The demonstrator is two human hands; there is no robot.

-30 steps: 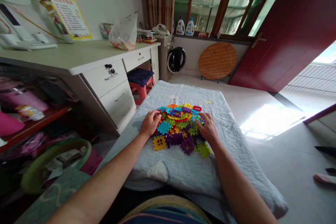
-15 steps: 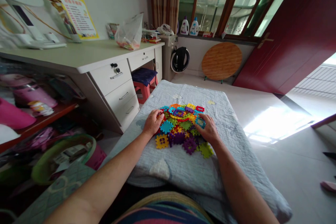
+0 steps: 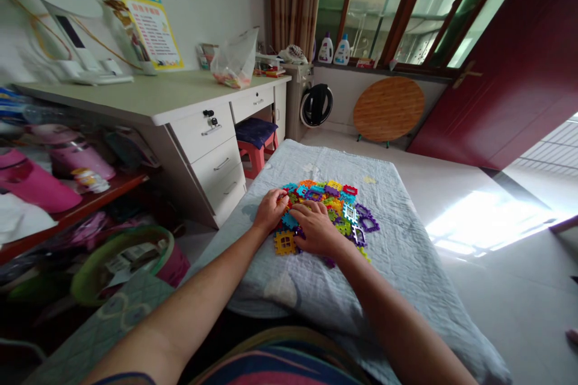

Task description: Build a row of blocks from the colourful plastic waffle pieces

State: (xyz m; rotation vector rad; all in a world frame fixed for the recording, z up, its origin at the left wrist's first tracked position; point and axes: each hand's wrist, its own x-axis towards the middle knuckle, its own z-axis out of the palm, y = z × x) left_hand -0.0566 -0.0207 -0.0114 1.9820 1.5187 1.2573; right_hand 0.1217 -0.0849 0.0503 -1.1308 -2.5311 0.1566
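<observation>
A heap of colourful plastic interlocking building tiles lies on the cloth-covered table. At its left edge is my left hand, thumb and fingers drawn together; whatever they may hold is hidden. My right hand reaches across the heap, palm down, its fingers stretched leftward over the tiles beside a blue tile. A yellow window tile rests in front of the left hand. To the right of the right hand lie a light blue window tile and purple frame tiles.
A grey-blue cloth covers the table under the tiles. Left of it stand a white-drawered desk, a red stool with a dark cushion and a green-rimmed bin. A round wooden tabletop leans by the back wall.
My right hand has moved left across the heap, away from the blue tile at its right side. Purple frames and a light blue window tile now show at the right. My left hand stays at the left edge.
</observation>
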